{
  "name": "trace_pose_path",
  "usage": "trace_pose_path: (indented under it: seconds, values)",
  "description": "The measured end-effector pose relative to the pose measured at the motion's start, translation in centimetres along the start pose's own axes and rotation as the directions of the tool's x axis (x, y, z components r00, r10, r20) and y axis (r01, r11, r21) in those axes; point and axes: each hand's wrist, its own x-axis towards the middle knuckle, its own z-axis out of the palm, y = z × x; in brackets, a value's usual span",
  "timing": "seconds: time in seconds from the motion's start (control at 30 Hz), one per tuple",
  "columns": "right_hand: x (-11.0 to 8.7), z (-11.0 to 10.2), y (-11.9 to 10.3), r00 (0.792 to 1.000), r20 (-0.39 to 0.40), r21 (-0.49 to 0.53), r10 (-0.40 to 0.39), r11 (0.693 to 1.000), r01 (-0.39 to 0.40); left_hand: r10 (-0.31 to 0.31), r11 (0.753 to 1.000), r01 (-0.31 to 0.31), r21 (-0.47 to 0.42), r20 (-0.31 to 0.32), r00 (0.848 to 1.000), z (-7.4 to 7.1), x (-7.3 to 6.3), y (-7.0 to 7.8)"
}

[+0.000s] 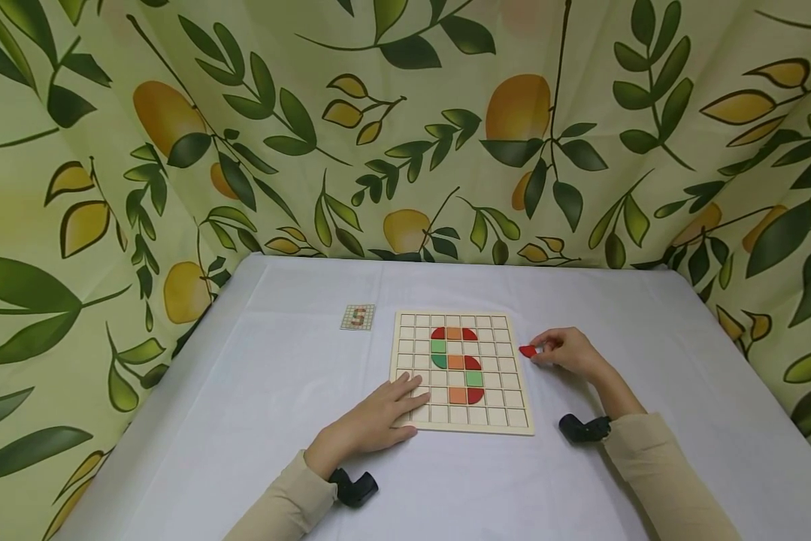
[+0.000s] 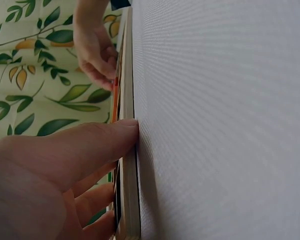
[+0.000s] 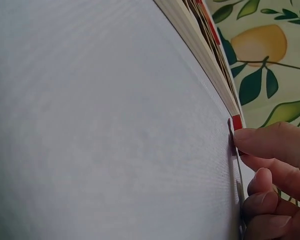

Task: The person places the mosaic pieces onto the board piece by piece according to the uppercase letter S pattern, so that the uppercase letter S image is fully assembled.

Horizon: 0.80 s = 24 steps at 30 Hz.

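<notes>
A square wooden grid board (image 1: pixel 500 417) lies on the table with coloured tiles forming an S-like shape. Red tiles (image 1: pixel 475 395) with a rounded corner, orange square tiles (image 1: pixel 455 362), green square tiles (image 1: pixel 473 379) and one rounded green tile (image 1: pixel 440 361) fill some of its cells. My left hand (image 1: pixel 376 413) rests spread on the board's near left corner, its thumb against the board's edge in the left wrist view. Just right of the board, my right hand (image 1: pixel 569 352) pinches a red tile (image 1: pixel 528 351) with a curved side; in the right wrist view the fingers partly hide this red tile (image 3: pixel 237 122).
A small pattern card (image 1: pixel 358 317) with an S on a grid lies left of the board's far corner. White cloth (image 1: pixel 276 361) covers the table, and a leaf-and-fruit printed curtain (image 1: pixel 405 150) hangs behind it. Black wrist devices (image 1: pixel 356 488) sit at both sleeves.
</notes>
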Motion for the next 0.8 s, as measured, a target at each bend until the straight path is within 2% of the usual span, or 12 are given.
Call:
trace_pose_path:
  seconds: [0.27, 0.53, 0.8]
  values:
    - [-0.2, 0.0, 0.1, 1.0, -0.013, 0.013, -0.019, 1.0, 0.019, -0.001, 1.0, 0.001, 0.004, 0.0, 1.0, -0.1, -0.1, 0.2]
    - [-0.9, 0.2, -0.9, 1.0, -0.01, 0.036, -0.024, 0.999, 0.024, -0.007, 1.0, 0.007, -0.008, 0.001, 1.0, -0.1, -0.1, 0.2]
    - [-1.5, 0.4, -1.5, 0.997, -0.015, 0.102, -0.07, 0.992, 0.071, 0.01, 1.0, -0.01, -0.003, -0.013, 1.0, -0.1, -0.2, 0.1]
